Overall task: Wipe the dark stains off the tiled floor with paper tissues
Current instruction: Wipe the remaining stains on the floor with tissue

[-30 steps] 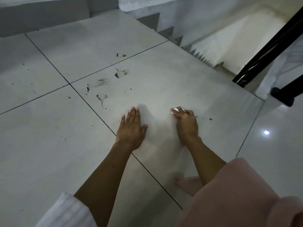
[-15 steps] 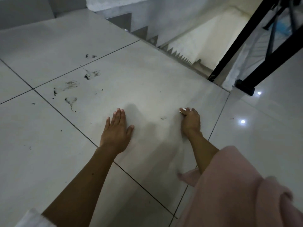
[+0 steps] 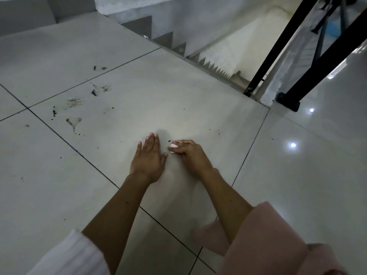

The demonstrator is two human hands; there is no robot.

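The right hand (image 3: 189,155) presses a small wad of paper tissue (image 3: 174,147) against the tiled floor (image 3: 178,96), its fingers curled over the wad so that only a pale corner shows at the fingertips; the left hand (image 3: 149,157) lies flat just beside it, fingers straight and together, holding nothing and serving as a brace. A small dark spot (image 3: 169,141) sits on the tile just beyond the tissue, between the two hands; this appears to be the mark in hand. To clear it well, keep the wad folded thick under the fingertips, bear down through the pads, and draw the stroke toward the body so the dirt lifts into the paper rather than smearing outward; turn the wad to a clean face once it darkens. The main cluster of dark stains (image 3: 79,108) lies well apart, up and to the left near the grout line (image 3: 69,143), and looks untouched; the task is judged to be at an early stage. Count: two hands; one tissue wad in view; about five larger smudges in the main cluster, one of them (image 3: 100,68) on the tile beyond; scattered small specks, too fine to count, including a few to the right (image 3: 218,132). A black railing post (image 3: 287,100) stands at the stair edge, well clear of the work.
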